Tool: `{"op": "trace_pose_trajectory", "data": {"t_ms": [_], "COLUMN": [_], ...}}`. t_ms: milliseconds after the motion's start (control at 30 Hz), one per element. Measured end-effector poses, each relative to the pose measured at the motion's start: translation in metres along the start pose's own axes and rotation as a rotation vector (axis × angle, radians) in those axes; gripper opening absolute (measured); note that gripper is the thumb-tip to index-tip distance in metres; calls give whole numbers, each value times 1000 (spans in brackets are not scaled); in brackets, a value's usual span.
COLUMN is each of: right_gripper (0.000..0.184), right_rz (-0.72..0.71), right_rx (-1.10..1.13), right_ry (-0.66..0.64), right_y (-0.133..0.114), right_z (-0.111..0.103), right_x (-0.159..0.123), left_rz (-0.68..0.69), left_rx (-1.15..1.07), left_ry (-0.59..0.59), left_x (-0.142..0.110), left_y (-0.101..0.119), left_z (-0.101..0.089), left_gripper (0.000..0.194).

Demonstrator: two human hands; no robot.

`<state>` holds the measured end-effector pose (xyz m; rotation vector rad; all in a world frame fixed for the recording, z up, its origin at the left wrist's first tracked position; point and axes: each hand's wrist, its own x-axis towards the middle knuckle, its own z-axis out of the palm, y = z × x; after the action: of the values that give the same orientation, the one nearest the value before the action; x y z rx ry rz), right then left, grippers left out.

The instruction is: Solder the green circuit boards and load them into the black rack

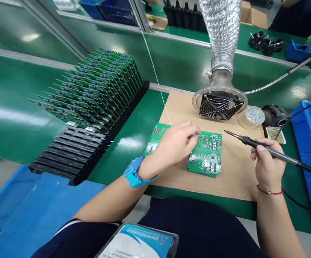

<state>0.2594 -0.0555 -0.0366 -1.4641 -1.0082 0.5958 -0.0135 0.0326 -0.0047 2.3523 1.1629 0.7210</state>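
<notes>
My right hand point(269, 163) grips a soldering iron point(248, 141) like a pen, its tip pointing left, just beyond the boards' right edge and apart from them. My left hand point(175, 141) is over the green circuit boards point(206, 156), its fingers curled in a pinch. A thin strand of solder wire point(157, 77) runs down from above to this hand and disappears behind it; the fingertips' hold on it is partly hidden. The boards lie side by side on a cardboard sheet point(236, 182), with another board edge showing underneath at the right. My left hand covers their middle.
A black rack point(91, 157) at the left holds several upright circuit boards point(99, 86). Behind the boards stands a fume extractor fan point(218, 106) on a foil duct point(221, 32). A tape roll point(251, 117), an iron stand point(276, 116) with sponge point(276, 135), and a blue bin point(310, 143) are right.
</notes>
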Motion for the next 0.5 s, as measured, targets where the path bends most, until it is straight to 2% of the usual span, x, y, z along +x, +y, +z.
{"op": "trace_pose_trajectory", "data": {"t_ms": [100,167,333,500], "right_gripper": [11,11,10,11], "right_rz": [-5,7,22,15], "right_rx": [60,70,64,42], "right_ry": [9,0,-54,-50], "right_y": [9,12,12,8], "right_z": [3,3,2,2], "right_x": [-1,-3,-4,-4], "left_rz": [-2,8,10,-36], "left_rx": [32,34,42,59], "left_ry": [113,144,157,111], "left_x": [1,1,2,3], "left_y": [-1,-1,0,3], "left_z": [0,2,3,0], "left_gripper": [23,23,21,23]}}
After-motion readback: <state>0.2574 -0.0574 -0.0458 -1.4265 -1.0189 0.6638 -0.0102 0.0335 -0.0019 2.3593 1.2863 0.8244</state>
